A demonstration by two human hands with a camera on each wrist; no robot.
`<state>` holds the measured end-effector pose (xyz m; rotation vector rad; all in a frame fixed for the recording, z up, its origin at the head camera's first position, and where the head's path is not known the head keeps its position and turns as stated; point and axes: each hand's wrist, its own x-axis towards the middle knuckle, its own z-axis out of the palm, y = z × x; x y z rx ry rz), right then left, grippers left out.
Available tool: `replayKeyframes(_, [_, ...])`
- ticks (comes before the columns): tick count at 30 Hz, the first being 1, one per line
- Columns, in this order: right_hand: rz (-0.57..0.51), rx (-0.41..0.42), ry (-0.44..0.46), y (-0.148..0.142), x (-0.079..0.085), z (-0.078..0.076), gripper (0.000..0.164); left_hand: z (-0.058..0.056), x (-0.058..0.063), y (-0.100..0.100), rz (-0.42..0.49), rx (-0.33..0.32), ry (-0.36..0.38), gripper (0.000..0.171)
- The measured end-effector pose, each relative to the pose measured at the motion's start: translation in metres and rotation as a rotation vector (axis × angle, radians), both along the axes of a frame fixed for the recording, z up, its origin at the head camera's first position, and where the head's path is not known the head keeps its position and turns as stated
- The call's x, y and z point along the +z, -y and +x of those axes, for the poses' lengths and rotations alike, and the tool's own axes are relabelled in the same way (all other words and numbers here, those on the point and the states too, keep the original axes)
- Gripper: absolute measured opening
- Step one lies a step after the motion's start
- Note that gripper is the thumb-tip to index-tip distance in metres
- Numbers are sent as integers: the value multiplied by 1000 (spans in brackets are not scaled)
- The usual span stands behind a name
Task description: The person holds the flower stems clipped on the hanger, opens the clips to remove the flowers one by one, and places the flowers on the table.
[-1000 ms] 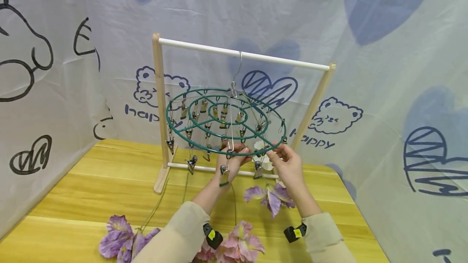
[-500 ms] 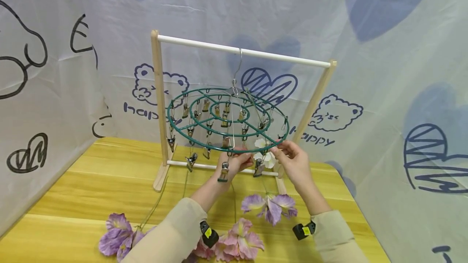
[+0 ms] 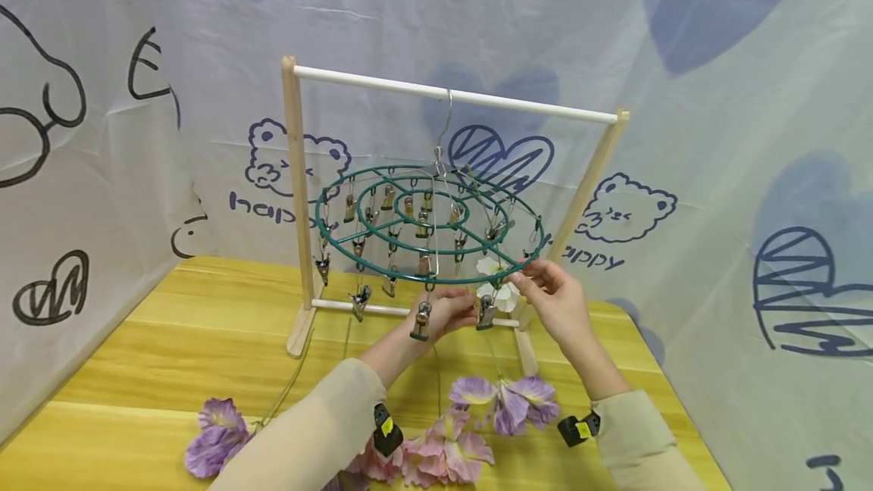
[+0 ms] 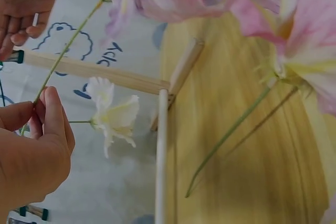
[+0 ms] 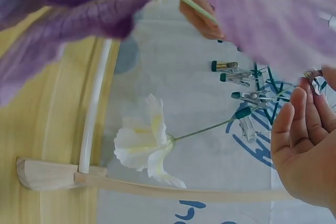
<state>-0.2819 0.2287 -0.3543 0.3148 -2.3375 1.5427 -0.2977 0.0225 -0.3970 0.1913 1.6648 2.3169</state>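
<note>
My left hand (image 3: 436, 320) is below the near rim of a green round clip hanger (image 3: 382, 273). Its thumb and fingers pinch the green stem (image 4: 65, 51) of a purple artificial flower (image 3: 508, 404), whose bloom hangs down toward me. At the rim's right side my right hand (image 3: 559, 305) pinches a small metal clip (image 5: 316, 81) between thumb and fingers. A white artificial flower (image 5: 139, 148) hangs behind, its stem running up among the clips. In the left wrist view the stem's end is hidden by the left fingers.
The hanger hooks over the white top bar (image 3: 382, 84) of a wooden stand (image 3: 295, 173). Several metal clips (image 3: 361, 301) dangle from its rings. On the wood-patterned table (image 3: 170, 347) lie a pink flower (image 3: 446, 453) and another purple flower (image 3: 217, 438). A printed cloth (image 3: 716, 173) stands behind.
The hanger has shifted slightly right, and my right hand has moved right with its rim. The held purple flower has sunk lower and moved slightly right. My left hand has moved slightly downward.
</note>
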Motion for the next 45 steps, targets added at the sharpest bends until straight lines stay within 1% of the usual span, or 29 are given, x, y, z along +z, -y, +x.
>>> replayKeyframes(2, [7,-1,2,-1,1,1,27,-5,-5,-1,-2,-45,23,34])
replayKeyframes(5, [18,0,2,-2,1,2,28,-12,-14,-3,-31,-85,52,35])
replayKeyframes(10, [38,11,0,-3,1,6,30,-21,-30,-7,-93,-105,70,46])
replayKeyframes(12, [46,17,-1,-4,1,7,29,-23,-36,-9,-118,-110,83,46])
replayKeyframes(17, [58,21,-6,-5,0,10,25,-25,-49,-14,-157,-138,138,37])
replayKeyframes(21, [65,20,-9,-5,0,12,24,-26,-57,-20,-156,-147,185,29])
replayKeyframes(23, [73,20,-11,-4,1,14,24,-26,-62,-22,-144,-151,193,24])
replayKeyframes(27, [80,24,-15,-3,3,17,25,-26,-70,-27,-141,-175,186,10])
replayKeyframes(30, [79,25,-12,-3,4,19,25,-26,-76,-30,-160,-189,176,10])
replayKeyframes(33, [77,25,-9,-3,5,20,26,-25,-79,-31,-175,-183,189,10])
replayKeyframes(37, [69,26,-9,-2,5,21,25,-24,-83,-33,-196,-152,218,8])
replayKeyframes(40, [65,29,-12,-2,5,22,24,-23,-86,-34,-240,-134,226,5])
replayKeyframes(45, [73,37,-20,-1,6,25,24,-23,-90,-35,-299,-128,238,5])
